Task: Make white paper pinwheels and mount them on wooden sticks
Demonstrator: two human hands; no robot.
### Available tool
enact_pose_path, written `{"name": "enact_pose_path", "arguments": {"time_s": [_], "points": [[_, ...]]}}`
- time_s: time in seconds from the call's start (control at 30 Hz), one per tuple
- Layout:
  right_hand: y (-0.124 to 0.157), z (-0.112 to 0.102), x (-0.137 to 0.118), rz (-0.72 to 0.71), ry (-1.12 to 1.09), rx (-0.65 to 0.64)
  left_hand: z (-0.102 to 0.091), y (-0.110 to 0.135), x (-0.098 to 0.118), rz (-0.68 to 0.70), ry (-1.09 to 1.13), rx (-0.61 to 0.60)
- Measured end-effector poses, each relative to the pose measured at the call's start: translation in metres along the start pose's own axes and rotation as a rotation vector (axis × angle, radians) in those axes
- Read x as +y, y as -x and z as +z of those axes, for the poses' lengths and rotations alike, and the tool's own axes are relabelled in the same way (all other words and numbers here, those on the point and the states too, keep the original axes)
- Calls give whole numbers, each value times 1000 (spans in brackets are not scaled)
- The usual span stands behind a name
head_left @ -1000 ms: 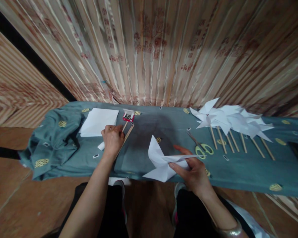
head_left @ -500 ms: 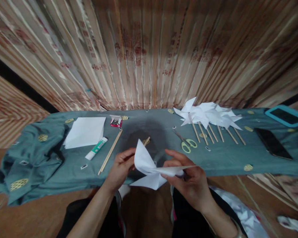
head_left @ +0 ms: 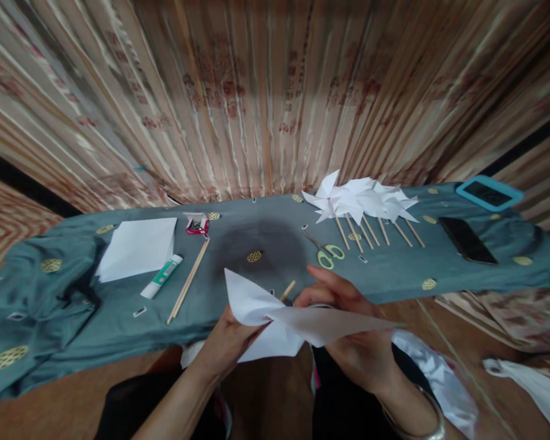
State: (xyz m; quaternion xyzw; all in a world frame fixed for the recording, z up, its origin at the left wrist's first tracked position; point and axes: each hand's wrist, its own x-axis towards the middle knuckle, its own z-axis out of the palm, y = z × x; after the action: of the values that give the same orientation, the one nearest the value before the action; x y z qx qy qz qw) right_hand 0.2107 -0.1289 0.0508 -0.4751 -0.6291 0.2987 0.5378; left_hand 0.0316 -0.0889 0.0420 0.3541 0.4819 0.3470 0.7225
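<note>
A folded white paper pinwheel (head_left: pixel 293 321) is held above the near edge of the cloth-covered table (head_left: pixel 394 275). My right hand (head_left: pixel 352 342) grips it from the right, fingers closed round its centre. My left hand (head_left: pixel 227 345) is tucked under the paper on the left, holding a thin wooden stick (head_left: pixel 288 289) whose tip pokes out behind the paper. Most of the left fingers are hidden by the paper.
On the table lie a stack of white paper (head_left: pixel 135 247), a glue stick (head_left: pixel 161 276), wooden sticks (head_left: pixel 187 281), a small red box of pins (head_left: pixel 197 225), yellow-handled scissors (head_left: pixel 326 252), several finished pinwheels on sticks (head_left: pixel 362 205), a black phone (head_left: pixel 467 239) and a teal-cased tablet (head_left: pixel 488 192).
My left hand left the sticks on the table, carried one over to the pinwheel and now sits beneath the paper. The view has shifted right, showing the phone and tablet.
</note>
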Motion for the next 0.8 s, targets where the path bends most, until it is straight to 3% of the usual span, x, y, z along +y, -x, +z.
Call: {"name": "enact_pose_path", "arguments": {"time_s": [0.17, 0.3, 0.43, 0.8], "points": [[0, -4, -4, -98, 92, 7, 3, 3, 0, -20, 9, -72], [1, -6, -12, -200, 208, -18, -1, -1, -1, 106, -132, -78], [2, -7, -19, -210, 293, -37, -5, -2, -2, 199, -218, -73], [3, -5, -17, -199, 288, -48, -7, 4, -2, 102, -162, -83]]}}
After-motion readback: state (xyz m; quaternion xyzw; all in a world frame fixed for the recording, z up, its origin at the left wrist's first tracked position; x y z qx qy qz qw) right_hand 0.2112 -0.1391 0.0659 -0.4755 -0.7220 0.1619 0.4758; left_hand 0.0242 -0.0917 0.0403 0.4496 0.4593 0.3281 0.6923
